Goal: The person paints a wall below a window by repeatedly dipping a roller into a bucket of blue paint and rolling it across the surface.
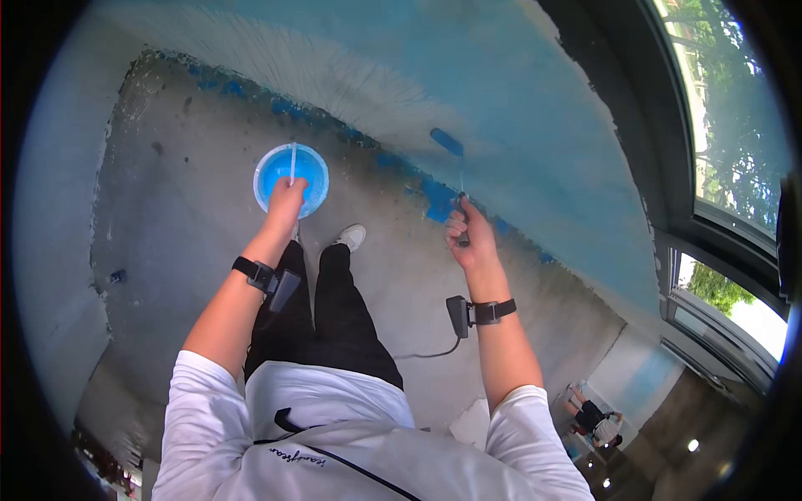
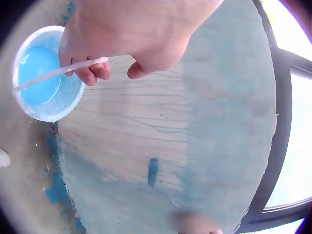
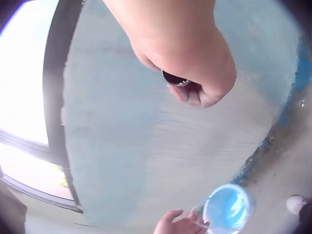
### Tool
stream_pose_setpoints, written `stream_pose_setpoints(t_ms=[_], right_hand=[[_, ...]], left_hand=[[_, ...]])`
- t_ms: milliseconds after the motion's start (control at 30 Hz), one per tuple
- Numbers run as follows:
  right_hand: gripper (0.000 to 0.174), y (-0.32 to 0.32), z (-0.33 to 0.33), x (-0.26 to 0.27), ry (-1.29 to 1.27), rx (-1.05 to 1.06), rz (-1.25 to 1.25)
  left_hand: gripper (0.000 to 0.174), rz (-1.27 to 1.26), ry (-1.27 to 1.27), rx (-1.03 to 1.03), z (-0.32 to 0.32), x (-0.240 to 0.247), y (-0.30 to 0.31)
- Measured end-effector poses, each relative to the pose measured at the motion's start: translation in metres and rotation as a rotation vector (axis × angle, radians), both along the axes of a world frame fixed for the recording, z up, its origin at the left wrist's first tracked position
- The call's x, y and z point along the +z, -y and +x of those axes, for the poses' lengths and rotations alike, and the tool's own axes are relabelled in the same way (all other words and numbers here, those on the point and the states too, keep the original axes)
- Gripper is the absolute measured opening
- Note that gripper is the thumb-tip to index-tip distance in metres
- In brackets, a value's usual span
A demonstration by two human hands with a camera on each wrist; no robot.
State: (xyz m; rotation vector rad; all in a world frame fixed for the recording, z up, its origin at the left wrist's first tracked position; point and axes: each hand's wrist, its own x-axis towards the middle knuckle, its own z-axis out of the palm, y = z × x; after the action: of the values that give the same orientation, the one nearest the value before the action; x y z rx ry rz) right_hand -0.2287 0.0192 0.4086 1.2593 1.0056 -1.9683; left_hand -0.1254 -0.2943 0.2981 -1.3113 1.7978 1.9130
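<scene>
My left hand (image 1: 286, 203) grips the white handle (image 1: 293, 159) of a round white bucket (image 2: 75, 105) with light blue paint (image 2: 40, 73) in it. In the head view the bucket hangs in front of my feet. My right hand (image 1: 473, 238) is curled round the dark handle of a paint roller, whose blue roller head (image 1: 447, 142) is at the wall (image 1: 535, 125); whether it touches cannot be told. The right wrist view shows the end of the roller handle (image 3: 175, 79) in my right hand (image 3: 187, 58). My left hand (image 3: 181, 225) is at that view's bottom, beside the bucket.
Blue paint marks (image 1: 440, 200) run along the base of the wall, where it meets the grey floor (image 1: 200, 192). Windows (image 1: 727, 108) are on the right. Another person (image 1: 597, 422) is in the background at the lower right.
</scene>
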Motion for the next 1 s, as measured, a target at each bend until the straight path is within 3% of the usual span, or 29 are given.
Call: stream_pose_setpoints(t_ms=[133,333,433,533,667,733,833,1000], right_hand=[[0.017,-0.015,0.009,0.045,-0.025,-0.017,-0.018],[0.022,-0.031,0.039,0.137,-0.123,-0.091,-0.078],[0.022,-0.021,0.041,0.136,-0.168,-0.096,0.058],[0.019,-0.006,0.031,0.091,-0.163,0.002,0.119],[0.017,0.009,0.008,0.021,-0.100,0.009,0.120],[0.016,0.011,0.008,0.005,-0.084,0.031,0.133],[0.018,-0.004,0.015,0.027,-0.082,-0.020,0.067],[0.023,-0.017,0.037,0.131,-0.158,-0.034,0.098]], left_hand=[[0.023,0.086,-0.015,-0.001,0.007,0.013,0.021],[0.030,0.075,-0.036,-0.161,0.000,0.028,0.019],[0.029,0.129,-0.066,-0.170,-0.001,0.027,0.024],[0.019,0.185,-0.052,-0.134,-0.001,0.039,0.030],[0.019,0.170,-0.018,-0.184,0.007,0.042,0.034],[0.027,0.167,-0.024,-0.240,0.013,0.037,0.035],[0.026,0.192,0.009,-0.225,0.017,0.033,0.042],[0.024,0.215,0.049,-0.235,0.024,0.019,0.059]])
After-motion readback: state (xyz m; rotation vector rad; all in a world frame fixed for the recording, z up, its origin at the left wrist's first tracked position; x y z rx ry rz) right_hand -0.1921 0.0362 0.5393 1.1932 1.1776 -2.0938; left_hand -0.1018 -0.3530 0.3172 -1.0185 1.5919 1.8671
